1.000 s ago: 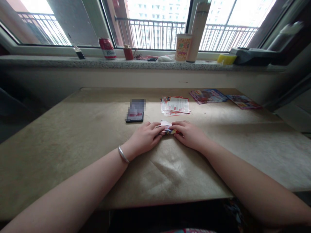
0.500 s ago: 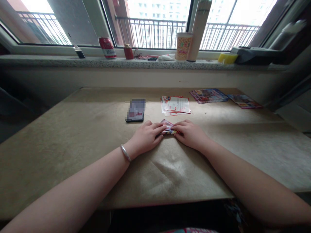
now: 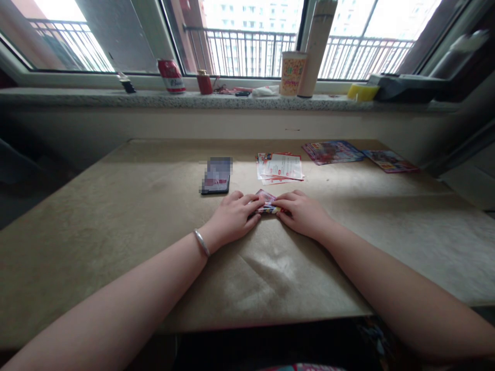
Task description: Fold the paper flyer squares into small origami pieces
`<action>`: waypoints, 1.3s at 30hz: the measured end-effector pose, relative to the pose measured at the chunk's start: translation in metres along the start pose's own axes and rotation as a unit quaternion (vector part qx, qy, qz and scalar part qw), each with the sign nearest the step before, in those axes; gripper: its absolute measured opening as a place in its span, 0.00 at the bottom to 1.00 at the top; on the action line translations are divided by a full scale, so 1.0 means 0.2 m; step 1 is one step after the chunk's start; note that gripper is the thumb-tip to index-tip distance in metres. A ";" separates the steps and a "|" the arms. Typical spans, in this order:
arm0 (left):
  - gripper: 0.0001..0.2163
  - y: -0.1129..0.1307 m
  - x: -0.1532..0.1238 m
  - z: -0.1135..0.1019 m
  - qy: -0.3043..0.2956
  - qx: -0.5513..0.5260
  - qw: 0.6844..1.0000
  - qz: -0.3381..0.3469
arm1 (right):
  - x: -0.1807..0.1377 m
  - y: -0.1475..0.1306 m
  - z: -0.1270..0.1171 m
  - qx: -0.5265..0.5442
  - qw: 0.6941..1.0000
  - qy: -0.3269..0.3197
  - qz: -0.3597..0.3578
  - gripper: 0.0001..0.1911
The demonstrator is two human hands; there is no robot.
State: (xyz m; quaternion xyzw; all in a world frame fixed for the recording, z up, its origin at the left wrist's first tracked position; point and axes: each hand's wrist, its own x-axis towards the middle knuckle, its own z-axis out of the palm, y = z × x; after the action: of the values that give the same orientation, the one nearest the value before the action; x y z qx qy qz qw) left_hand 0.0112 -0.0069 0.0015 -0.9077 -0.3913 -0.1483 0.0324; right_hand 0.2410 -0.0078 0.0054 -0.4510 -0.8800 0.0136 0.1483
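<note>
A small folded piece of colourful printed paper (image 3: 266, 202) lies on the brown paper-covered table (image 3: 116, 216), near its middle. My left hand (image 3: 232, 219), with a silver bangle at the wrist, pinches the paper's left end with curled fingers. My right hand (image 3: 303, 214) presses and grips its right end the same way. Both hands rest on the table top, fingertips almost meeting over the paper. Most of the paper is hidden under the fingers.
A dark phone (image 3: 216, 178) lies just beyond my left hand. A stack of flyers (image 3: 280, 167) sits behind the paper, with two more leaflets (image 3: 332, 152) (image 3: 389, 161) at the far right. The windowsill holds a red can (image 3: 170, 76), a paper cup (image 3: 292, 73) and a tall flask (image 3: 315, 49).
The white flap that stood up between my fingers one second ago now lies folded down, showing its printed side. Both hands stay in place.
</note>
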 end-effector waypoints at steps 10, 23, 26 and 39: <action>0.18 -0.04 0.02 0.00 -0.010 0.013 0.999 0.027 | 0.01 -0.01 0.01 -0.008 1.000 0.009 -0.016 0.17; 0.18 -0.05 0.02 0.02 -0.011 0.002 1.000 0.025 | 0.01 -0.01 0.02 -0.013 0.999 0.015 -0.030 0.18; 0.18 -0.05 0.02 0.02 -0.013 0.002 1.000 0.024 | 0.01 -0.01 0.02 -0.015 0.999 0.013 -0.030 0.18; 0.19 -0.06 0.02 0.03 -0.015 0.000 1.000 0.018 | 0.01 -0.01 0.02 -0.018 0.999 0.015 -0.026 0.18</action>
State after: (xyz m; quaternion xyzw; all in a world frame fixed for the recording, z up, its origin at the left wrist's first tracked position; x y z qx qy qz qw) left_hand 0.0068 0.0046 -0.0032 -0.9168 -0.3749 -0.1343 0.0290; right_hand 0.2371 -0.0061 0.0016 -0.4302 -0.8895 -0.0125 0.1534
